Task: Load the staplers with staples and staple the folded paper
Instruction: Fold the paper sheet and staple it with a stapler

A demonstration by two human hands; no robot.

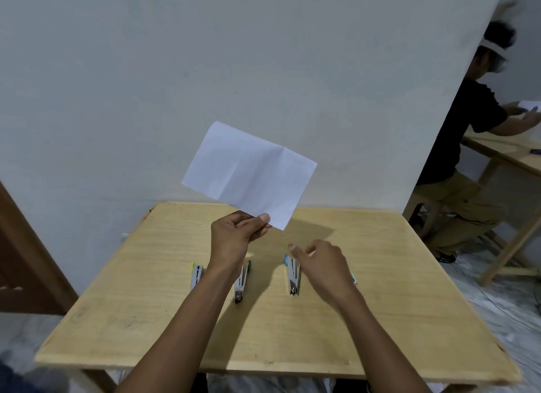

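My left hand (237,237) pinches the lower corner of a folded white paper (248,173) and holds it up above the wooden table (395,305). My right hand (322,261) hovers over the table with fingers loosely apart, holding nothing. Below it lies a blue-tipped stapler (292,274). A green-tipped stapler (242,281) lies partly under my left forearm, and a yellow-tipped stapler (196,275) lies left of it. A small teal-edged object (354,279) peeks out from behind my right wrist; what it is cannot be told.
A white wall (205,71) rises behind the table. A brown door (26,261) stands at the left. At the right, another person (468,147) sits at a second wooden table (509,152).
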